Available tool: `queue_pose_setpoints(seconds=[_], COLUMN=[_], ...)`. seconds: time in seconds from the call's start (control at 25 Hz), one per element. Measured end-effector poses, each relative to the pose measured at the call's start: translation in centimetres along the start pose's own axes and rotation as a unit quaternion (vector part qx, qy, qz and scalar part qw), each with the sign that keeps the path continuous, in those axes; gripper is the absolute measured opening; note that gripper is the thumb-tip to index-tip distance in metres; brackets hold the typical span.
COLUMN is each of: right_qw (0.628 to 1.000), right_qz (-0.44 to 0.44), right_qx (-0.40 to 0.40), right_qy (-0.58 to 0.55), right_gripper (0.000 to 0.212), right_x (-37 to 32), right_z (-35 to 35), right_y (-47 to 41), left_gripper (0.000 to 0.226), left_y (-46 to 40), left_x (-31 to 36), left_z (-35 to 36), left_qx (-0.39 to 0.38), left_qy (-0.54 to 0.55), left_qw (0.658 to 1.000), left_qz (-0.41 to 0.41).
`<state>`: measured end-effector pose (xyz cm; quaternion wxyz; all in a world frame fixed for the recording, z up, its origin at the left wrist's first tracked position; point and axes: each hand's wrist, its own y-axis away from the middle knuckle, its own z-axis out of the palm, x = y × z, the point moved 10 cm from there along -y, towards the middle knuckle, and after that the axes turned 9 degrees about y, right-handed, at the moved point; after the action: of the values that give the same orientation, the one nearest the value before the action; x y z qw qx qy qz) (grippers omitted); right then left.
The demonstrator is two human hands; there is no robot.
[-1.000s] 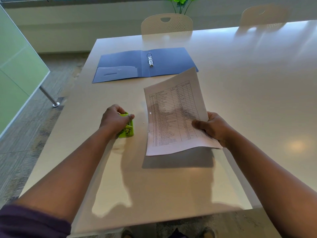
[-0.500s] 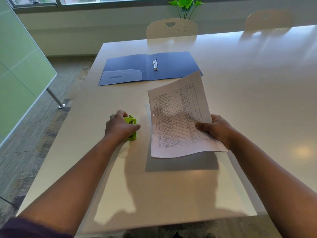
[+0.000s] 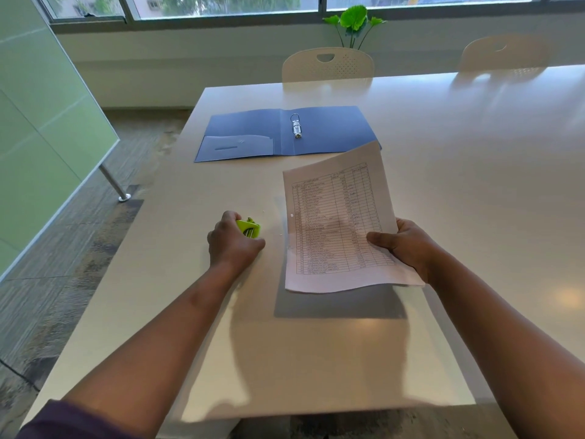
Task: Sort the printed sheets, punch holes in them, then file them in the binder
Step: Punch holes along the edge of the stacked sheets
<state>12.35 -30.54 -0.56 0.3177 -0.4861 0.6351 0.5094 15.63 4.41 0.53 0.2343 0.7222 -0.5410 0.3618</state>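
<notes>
Beyond our hands an open blue ring binder [image 3: 285,133] lies on the table [image 3: 459,185]; our left hand [image 3: 232,243] grips the green hole punch [image 3: 249,227], our right hand [image 3: 406,245] pinches the printed sheets [image 3: 335,223] aloft beside it.

Two pale chairs [image 3: 328,64] [image 3: 503,53] stand tucked against the far edge of the white surface [image 3: 474,191]. A green leafy plant [image 3: 354,22] rises behind the nearer chair, below the window [image 3: 221,4]. A frosted green partition [image 3: 38,128] stands at left.
</notes>
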Motion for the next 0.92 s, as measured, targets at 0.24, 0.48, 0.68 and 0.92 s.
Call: queue_pose_setpoints(seconds=[0.24, 0.48, 0.68, 0.92], right_qw=[1.000, 1.000, 0.999, 0.998], right_qz=[-0.004, -0.010, -0.015, -0.021], right_qx=[-0.003, -0.026, -0.044, -0.045], right_qy=[0.001, 0.005, 0.016, 0.025], right_gripper=[0.026, 0.021, 0.019, 0.021], right_x=[-0.3, -1.3, -1.9, -1.7], right_z=[0.4, 2.9, 4.8, 5.4], right_y=[0.3, -0.1, -0.7, -1.2], left_gripper=[0.064, 0.065, 0.062, 0.061], left_y=[0.1, -0.9, -1.1, -1.6], left_x=[-2.1, -6.4, -9.1, -10.2], left_z=[-3.5, -9.9, -13.4, -13.5], left_qx=[0.058, 0.108, 0.123, 0.096], left_qy=[0.016, -0.003, -0.007, -0.017], left_qw=[0.998, 0.993, 0.990, 0.992], left_qz=[-0.011, -0.043, -0.072, -0.082])
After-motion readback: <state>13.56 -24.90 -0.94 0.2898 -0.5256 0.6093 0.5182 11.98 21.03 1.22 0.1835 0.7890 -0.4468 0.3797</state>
